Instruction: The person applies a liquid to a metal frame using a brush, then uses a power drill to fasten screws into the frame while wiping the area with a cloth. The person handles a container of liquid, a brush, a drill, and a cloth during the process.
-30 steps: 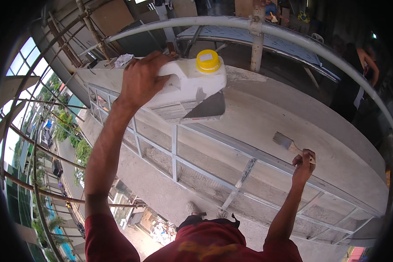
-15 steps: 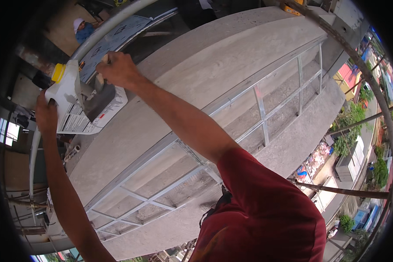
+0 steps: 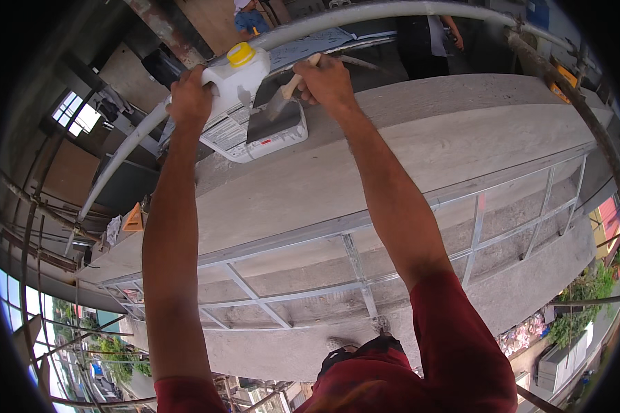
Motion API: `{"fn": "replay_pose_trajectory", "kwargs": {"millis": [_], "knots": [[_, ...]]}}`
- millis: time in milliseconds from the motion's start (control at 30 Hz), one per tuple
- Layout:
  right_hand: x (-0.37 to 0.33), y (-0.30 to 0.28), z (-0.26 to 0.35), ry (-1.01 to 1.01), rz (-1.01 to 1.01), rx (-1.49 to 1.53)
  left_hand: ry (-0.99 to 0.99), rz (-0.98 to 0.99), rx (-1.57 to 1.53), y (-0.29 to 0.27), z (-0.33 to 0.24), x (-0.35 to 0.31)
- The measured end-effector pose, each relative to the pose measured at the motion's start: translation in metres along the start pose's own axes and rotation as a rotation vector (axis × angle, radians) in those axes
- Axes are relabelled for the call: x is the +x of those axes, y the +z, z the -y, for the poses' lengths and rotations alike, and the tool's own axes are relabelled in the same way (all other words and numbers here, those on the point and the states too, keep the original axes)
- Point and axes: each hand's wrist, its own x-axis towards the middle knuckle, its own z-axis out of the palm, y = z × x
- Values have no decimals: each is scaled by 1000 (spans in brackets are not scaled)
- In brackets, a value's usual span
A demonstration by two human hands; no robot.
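My left hand [image 3: 190,100] is closed round the handle of a white plastic jug [image 3: 220,132] with a yellow cap [image 3: 241,54]. The jug tilts over the concrete ledge, and a large opening in its side shows a dark grey inside. Between the fingers of my right hand [image 3: 326,81] is a paintbrush [image 3: 293,84] with a pale wooden handle. Its bristles point down at the opening; whether they touch the jug I cannot tell.
Below my arms runs a curved concrete ledge [image 3: 406,162] with a galvanized metal frame [image 3: 355,255] along it. A thick pipe [image 3: 365,10] crosses behind the jug. Two people [image 3: 251,19] stand beyond it. Bamboo poles [image 3: 551,69] and a street drop-off lie right.
My view has turned, so the jug and both hands appear farther right and higher. The brush now shows clearly, its bristles near the opening.
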Motion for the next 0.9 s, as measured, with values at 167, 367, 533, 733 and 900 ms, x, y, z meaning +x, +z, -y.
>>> {"fn": "replay_pose_trajectory", "kwargs": {"millis": [167, 367, 533, 733, 900], "knots": [[2, 11, -8, 124, 90, -106, -137, 116, -1, 3, 9, -1], [12, 13, -43, 131, 78, -250, -247, 141, -133, 13, 0, 0], [6, 3, -44, 26, 6, -230, -318, 123, -172, 25, -5, 4], [8, -41, -109, -521, -494, -222, -202, 181, -224, 8, 2, 9], [12, -39, -148, -574, -477, -458, -146, -29, -266, 0, 20, 3]]}}
